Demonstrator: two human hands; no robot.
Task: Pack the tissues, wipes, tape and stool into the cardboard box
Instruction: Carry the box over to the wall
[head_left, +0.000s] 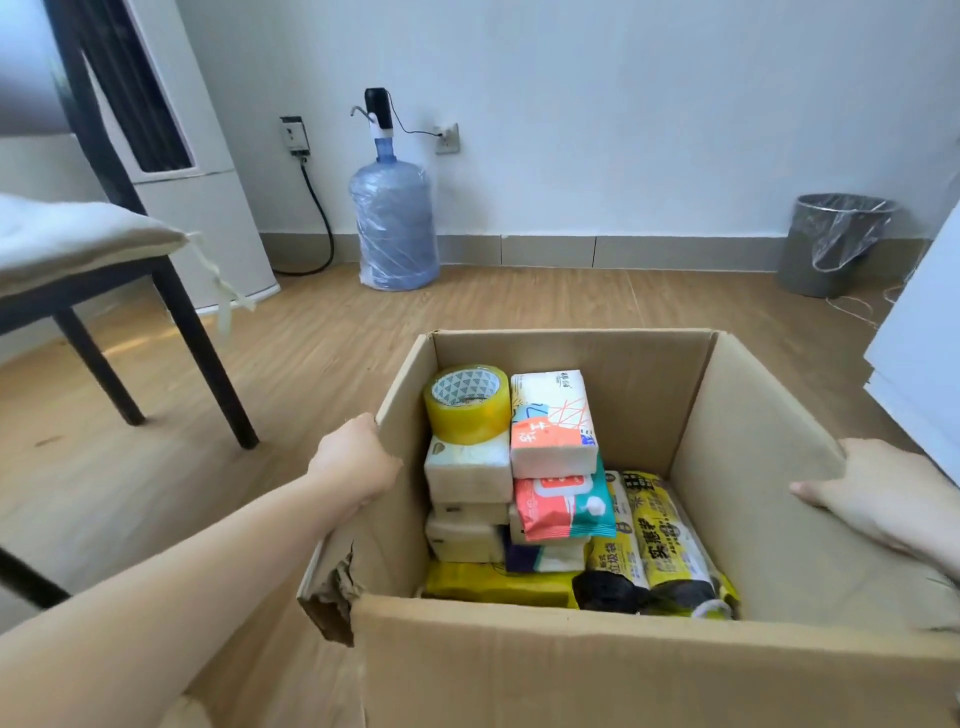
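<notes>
An open cardboard box stands on the wooden floor in front of me. Inside on the left, a roll of yellowish tape lies on a stack of white tissue packs. Beside it a white and orange tissue pack rests on a teal and red wipes pack. Yellow-labelled rolls of black bags lie at the bottom right. My left hand grips the box's left flap. My right hand presses flat on the right flap. No stool is visible in the box.
A dark-legged chair with a grey cushion stands to the left. A blue water jug with a pump stands against the far wall. A grey bin sits at the back right. White boards lean at the right edge.
</notes>
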